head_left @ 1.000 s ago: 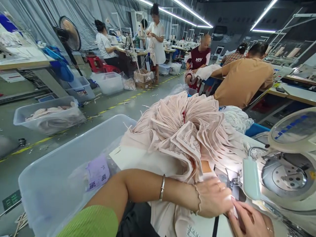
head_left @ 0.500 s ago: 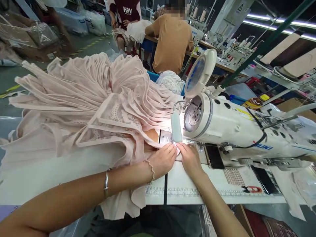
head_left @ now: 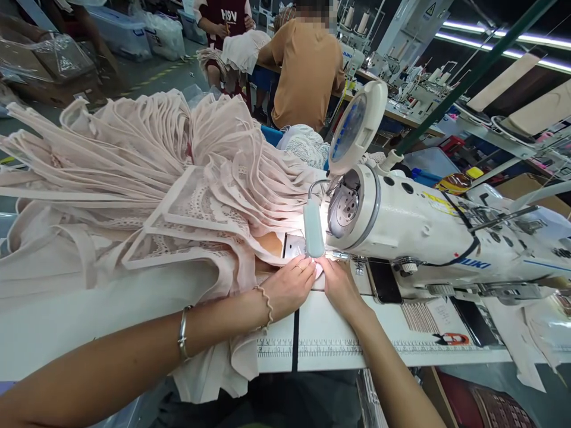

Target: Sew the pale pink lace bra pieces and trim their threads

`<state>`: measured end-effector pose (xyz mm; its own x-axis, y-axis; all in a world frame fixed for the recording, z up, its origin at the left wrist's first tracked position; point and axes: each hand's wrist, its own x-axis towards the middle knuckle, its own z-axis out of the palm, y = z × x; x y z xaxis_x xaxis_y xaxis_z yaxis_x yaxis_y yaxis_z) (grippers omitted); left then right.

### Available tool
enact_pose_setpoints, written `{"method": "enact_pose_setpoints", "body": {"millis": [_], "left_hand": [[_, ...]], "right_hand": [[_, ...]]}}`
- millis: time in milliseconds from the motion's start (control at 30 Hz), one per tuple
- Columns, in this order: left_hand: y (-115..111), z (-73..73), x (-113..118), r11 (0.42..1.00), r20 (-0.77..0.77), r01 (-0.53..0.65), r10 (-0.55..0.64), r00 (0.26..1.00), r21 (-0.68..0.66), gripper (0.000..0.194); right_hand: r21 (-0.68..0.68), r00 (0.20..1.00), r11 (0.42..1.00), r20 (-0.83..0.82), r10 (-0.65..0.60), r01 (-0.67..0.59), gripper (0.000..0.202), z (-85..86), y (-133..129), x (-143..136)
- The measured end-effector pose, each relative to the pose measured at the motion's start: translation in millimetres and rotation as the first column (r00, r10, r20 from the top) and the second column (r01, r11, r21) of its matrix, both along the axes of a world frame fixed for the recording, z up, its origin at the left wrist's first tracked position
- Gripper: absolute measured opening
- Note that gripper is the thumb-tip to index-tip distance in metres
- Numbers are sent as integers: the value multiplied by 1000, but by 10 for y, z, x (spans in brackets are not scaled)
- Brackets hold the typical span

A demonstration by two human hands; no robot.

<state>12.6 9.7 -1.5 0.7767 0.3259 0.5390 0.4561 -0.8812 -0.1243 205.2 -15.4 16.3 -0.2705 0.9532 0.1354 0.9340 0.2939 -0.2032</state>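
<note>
Both my hands meet just in front of the needle area of a white sewing machine (head_left: 401,220). My left hand (head_left: 291,286) has its fingers pressed down on a pale pink fabric piece (head_left: 318,270). Against the same piece, from the right, my right hand (head_left: 341,288) pinches with thumb and fingers. A pale green guard (head_left: 314,229) hides the needle and part of the fingertips. Left of the machine a large heap of pale pink lace garments (head_left: 200,178) spreads over the table and hangs off its front edge below my left forearm.
A round magnifier lamp (head_left: 359,128) stands above the machine head. Right of my right hand lie a dark phone (head_left: 384,282), red-handled thread snips (head_left: 451,339) and fabric strips (head_left: 419,317). A printed ruler (head_left: 330,348) runs along the table edge. A person in a tan shirt (head_left: 307,71) sits beyond.
The view has shifted slightly, so the machine and heap appear a little further left. Both hands stay at the needle area, holding the pink fabric much as before.
</note>
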Motion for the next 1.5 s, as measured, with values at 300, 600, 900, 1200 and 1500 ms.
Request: {"method": "enact_pose_setpoints", "body": {"millis": [300,600,900,1200,1500], "left_hand": [[18,84,-32,1000,1,16,-16,1000,-12,33],[42,121,-28,999,-21,-13,13,1000,-38,32],[72,154,-32,994,-52,-21,15,999,-103,34],[99,148,-28,995,-54,-37,33,998,-88,34],[89,86,-17,989,-74,-75,66,995,-131,42]], "right_hand": [[-24,1000,1000,-12,-18,18,54,13,-15,2],[-28,996,998,60,-62,63,52,35,-18,-53],[53,997,997,62,-50,47,53,1,-13,-42],[-18,994,995,60,-94,96,54,47,-20,-93],[54,997,996,-3,-75,75,53,-34,14,-73]]}}
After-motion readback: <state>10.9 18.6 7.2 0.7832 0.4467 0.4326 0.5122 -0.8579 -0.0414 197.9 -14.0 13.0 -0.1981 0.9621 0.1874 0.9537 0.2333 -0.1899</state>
